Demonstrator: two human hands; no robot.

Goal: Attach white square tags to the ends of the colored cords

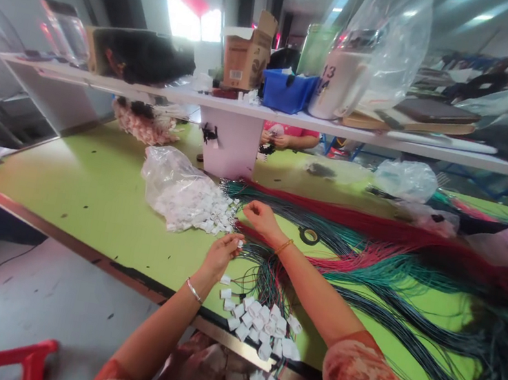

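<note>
My left hand (222, 253) is closed, pinching a small white plastic connector (240, 244) at its fingertips. Just above and to the right, my right hand (262, 219) has its fingers pressed together over the ends of the wires; what they grip, if anything, is too small to make out. Left of both hands, loose white connectors (201, 208) spill from a clear plastic bag (172, 169). Bundles of dark red wires (342, 215) and green and black wires (396, 274) stretch off to the right. Wires with white connectors (260, 322) on their ends hang over the front edge.
A black tape roll (309, 236) lies among the wires on the green table (99, 202). Above the table, a shelf (177, 95) carries a blue bin (287, 91), a cardboard box (244, 57) and a white mug (336, 86). Another person's hands (276, 139) show behind it. A red stool (32, 360) stands lower left.
</note>
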